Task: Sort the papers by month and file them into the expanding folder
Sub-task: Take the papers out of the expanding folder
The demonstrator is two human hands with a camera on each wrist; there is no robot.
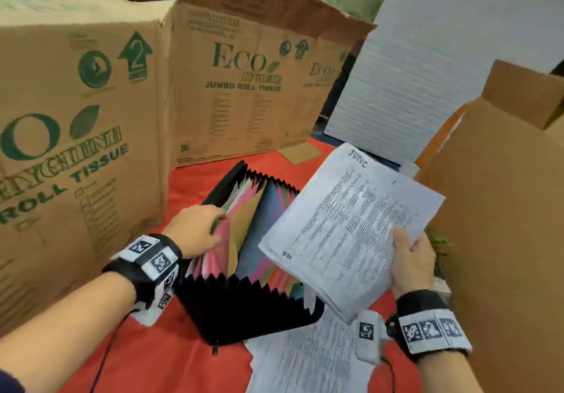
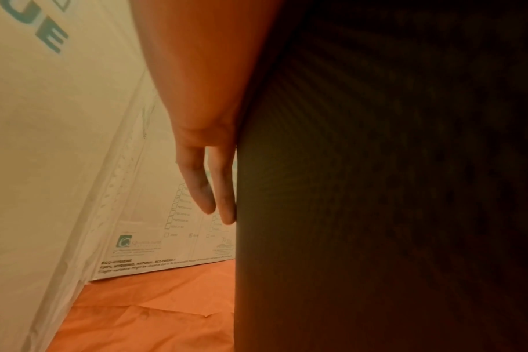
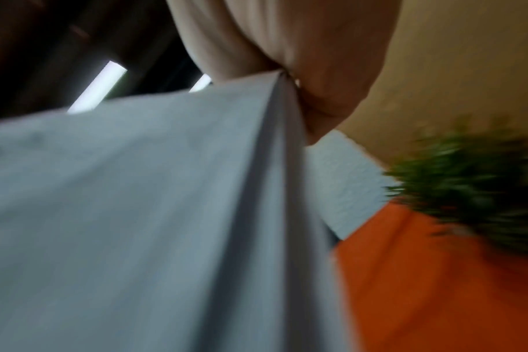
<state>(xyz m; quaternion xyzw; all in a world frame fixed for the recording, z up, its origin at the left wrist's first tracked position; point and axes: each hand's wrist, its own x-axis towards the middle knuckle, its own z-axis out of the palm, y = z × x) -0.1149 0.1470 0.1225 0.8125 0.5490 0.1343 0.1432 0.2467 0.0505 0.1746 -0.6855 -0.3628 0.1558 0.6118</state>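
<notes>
Head view first, nearest things: loose printed sheets (image 1: 305, 359) lying on the orange table (image 1: 171, 356), too overlapped to count. Just beyond, right hand (image 1: 412, 261) gripping a thin stack of papers (image 1: 351, 224) at its near corner, thumb on top, fingers curled beneath; top sheet headed "JUNE" in handwriting, at least two sheets in the stack, exact number not readable. Stack held tilted above the right side of the expanding folder (image 1: 253, 255), not yet inside any pocket.

One folder only, black, fanned wide on the table, coloured dividers showing pink, tan, blue and green. Left hand (image 1: 195, 230) at the folder's left side, fingers (image 1: 218, 224) curled into the dividers and parting them; from the left wrist view, two fingers (image 2: 196, 185) extended along the folder's dark side.

Step in hand, by judgement: finding the June pocket. Next move calls for holding the right gap open, then lowering the stack edge-first into it without snagging neighbouring dividers.

Farther back: three printed tissue cartons (image 1: 238, 87), one plain carton (image 1: 503, 209) at the right, one white panel (image 1: 406, 87) leaning behind.
</notes>
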